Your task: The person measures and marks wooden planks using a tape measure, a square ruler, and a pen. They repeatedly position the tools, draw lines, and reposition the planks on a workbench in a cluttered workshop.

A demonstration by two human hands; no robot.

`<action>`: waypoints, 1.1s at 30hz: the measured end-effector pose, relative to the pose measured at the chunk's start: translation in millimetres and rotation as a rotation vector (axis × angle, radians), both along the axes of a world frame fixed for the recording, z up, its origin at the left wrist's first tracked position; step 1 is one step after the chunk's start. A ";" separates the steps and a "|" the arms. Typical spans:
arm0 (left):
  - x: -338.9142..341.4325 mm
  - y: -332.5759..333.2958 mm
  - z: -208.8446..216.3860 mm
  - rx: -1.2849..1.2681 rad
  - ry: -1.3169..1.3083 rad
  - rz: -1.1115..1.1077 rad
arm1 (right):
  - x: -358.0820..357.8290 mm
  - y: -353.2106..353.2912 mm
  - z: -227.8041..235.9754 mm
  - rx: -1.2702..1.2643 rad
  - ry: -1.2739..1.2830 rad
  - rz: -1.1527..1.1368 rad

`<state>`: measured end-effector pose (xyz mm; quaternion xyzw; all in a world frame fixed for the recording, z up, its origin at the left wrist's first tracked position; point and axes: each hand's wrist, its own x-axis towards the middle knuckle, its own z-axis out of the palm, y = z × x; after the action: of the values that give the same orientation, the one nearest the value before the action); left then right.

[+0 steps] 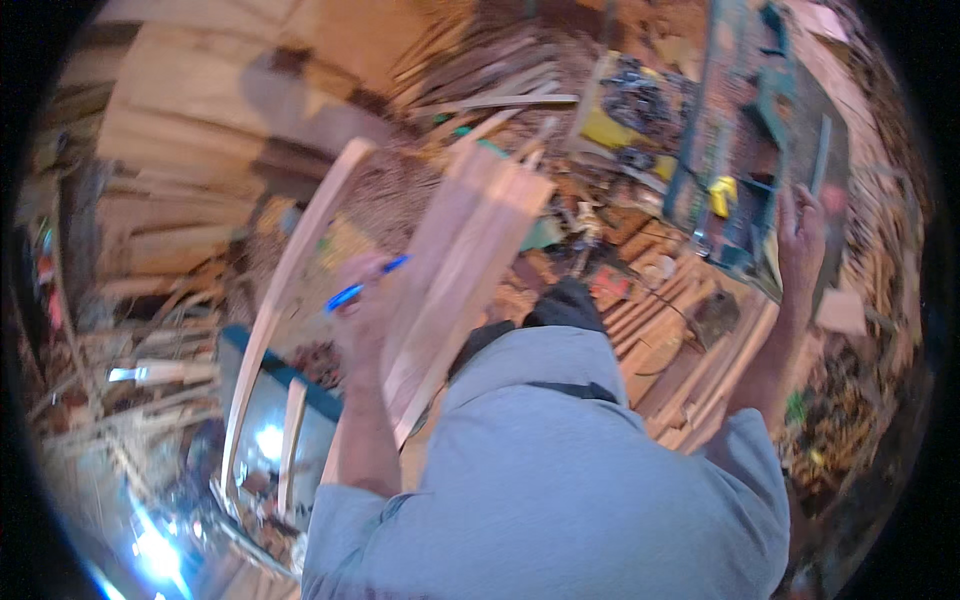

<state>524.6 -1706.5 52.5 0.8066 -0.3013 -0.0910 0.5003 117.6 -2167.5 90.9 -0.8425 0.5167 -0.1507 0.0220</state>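
My left hand is closed around a slim blue pen, whose two ends stick out on either side of the fingers. It is beside two long, pale reddish wooden boards that lie side by side and slant toward my body. To the left of this hand, a long curved wooden strip stands apart from it. My right hand reaches out at the far right, fingers stretched, with nothing visible in them. Nearest to it is the edge of a green metal machine; blur hides whether they touch.
A yellow-edged box of dark small parts is at the back, beside the machine with its yellow knob. Stacked wooden strips lie right of my lap. Large planks fill the far left, and sawdust covers the ground.
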 end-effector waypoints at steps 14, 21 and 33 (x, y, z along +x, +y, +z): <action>-84.2 3.7 26.8 -0.167 0.564 0.156 | 73.2 4.3 -23.9 0.364 -0.135 0.430; -111.1 -65.3 45.4 -0.057 0.797 -0.060 | 158.8 141.5 -3.5 1.674 -0.573 0.518; -112.6 -52.7 40.5 0.254 0.914 0.028 | 207.1 208.4 -9.5 1.073 -0.191 1.325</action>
<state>411.9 -1759.2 93.0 0.7428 -0.0261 -0.4660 0.4800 324.7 -1959.0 81.3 -0.8297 -0.0850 0.0877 0.5447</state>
